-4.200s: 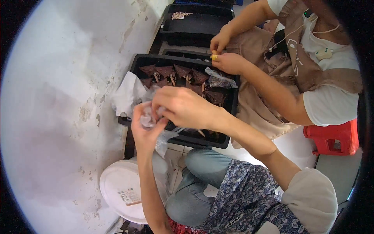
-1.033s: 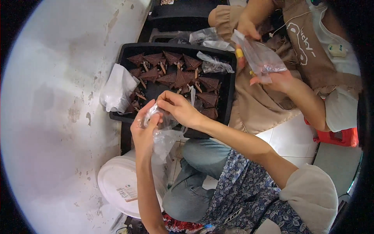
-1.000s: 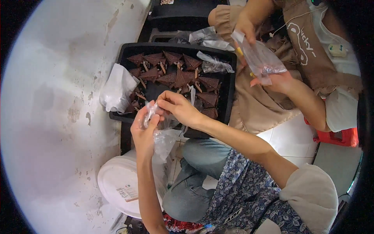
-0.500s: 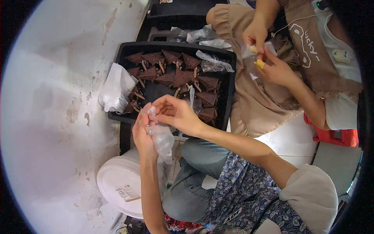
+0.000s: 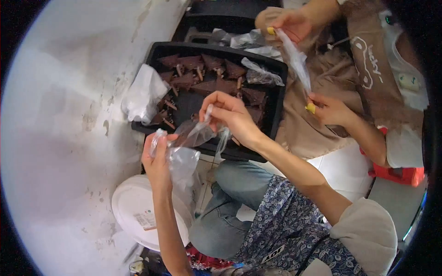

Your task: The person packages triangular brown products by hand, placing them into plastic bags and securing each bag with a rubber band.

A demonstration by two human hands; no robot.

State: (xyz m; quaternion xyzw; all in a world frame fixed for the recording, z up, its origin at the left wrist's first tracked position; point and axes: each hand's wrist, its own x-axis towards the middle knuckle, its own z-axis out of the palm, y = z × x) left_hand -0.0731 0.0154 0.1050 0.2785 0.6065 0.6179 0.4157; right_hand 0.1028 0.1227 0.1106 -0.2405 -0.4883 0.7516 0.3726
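Observation:
A clear plastic bag (image 5: 183,158) is stretched between my two hands above the near edge of a black tray (image 5: 216,152). My left hand (image 5: 159,154) pinches its bunched part at the left. My right hand (image 5: 230,115) grips a twisted end of the plastic over the tray's middle. Inside the tray lie several dark brown triangular pieces (image 5: 186,79) with short light brown sticks. Crumpled clear plastic (image 5: 262,72) rests at the tray's far right corner. A white plastic bundle (image 5: 146,94) hangs over its left rim.
A worn white wall (image 5: 69,115) runs along the left. A white round tub (image 5: 147,214) stands beside my left forearm. At the right, a co-worker's hands (image 5: 329,109) stretch a strip of clear plastic with yellow bits at its ends. A red plastic object (image 5: 398,175) is farther right.
My hands have moved apart, the left one leftward and the right one rightward and up, pulling the plastic out between them. The co-worker's hands have also spread apart.

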